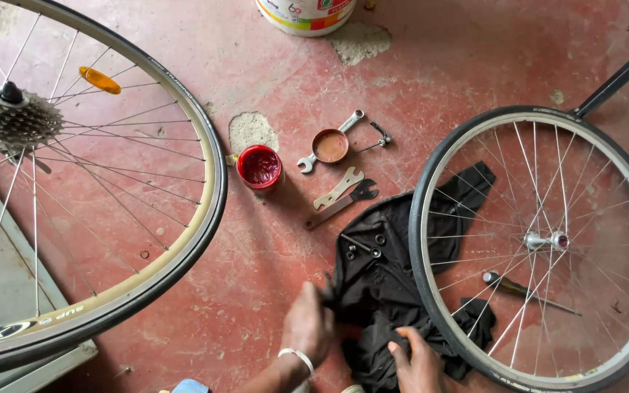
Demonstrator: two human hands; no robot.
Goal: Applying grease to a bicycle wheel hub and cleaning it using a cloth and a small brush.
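Note:
A black cloth [380, 291] lies crumpled on the red floor, partly under the front bicycle wheel [540, 247]. My left hand [309, 324], with a white band at the wrist, pinches the cloth's left edge. My right hand [418, 360] presses on the cloth near the wheel's tyre. Small dark nuts and a bolt [364, 247] rest on the cloth's upper part. The wheel lies flat with its silver hub [546, 240] up.
A rear wheel with a cassette [9, 120] and orange reflector [100, 80] lies at left. A red grease tub [259, 167], its orange lid [330, 145], three flat wrenches [340, 193], a screwdriver [518, 290] inside the rim and a paint bucket [306, 14] sit around.

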